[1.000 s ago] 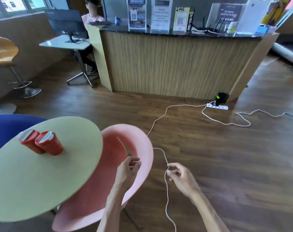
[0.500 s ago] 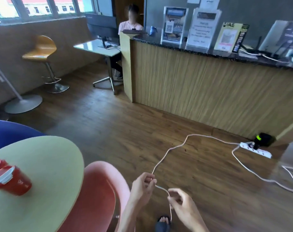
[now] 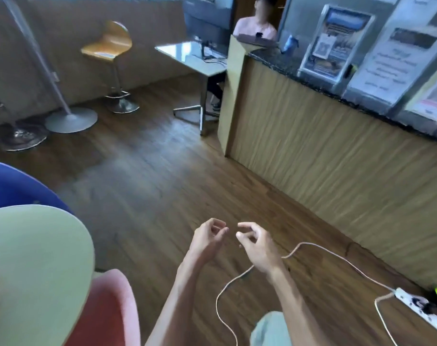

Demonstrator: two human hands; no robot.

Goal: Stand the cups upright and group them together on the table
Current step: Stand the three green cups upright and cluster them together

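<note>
Left hand (image 3: pixel 207 239) and right hand (image 3: pixel 256 245) loosely curled, empty, above thin white cord (image 3: pixel 227 285).

Floor (image 3: pixel 147 186) is seen as dark wood planks w/ a slight sheen. Counter (image 3: pixel 337 176) front is clad in pale, matt wood-grain panel; its top looks dark, speckled, polished stone. Round table (image 3: pixel 37 258) top appears smooth, matt, pale green. Stool (image 3: pixel 110 43) seat looks like glossy moulded wood on a chromed metal post. Cable (image 3: pixel 227 285) is smooth white plastic.
</note>
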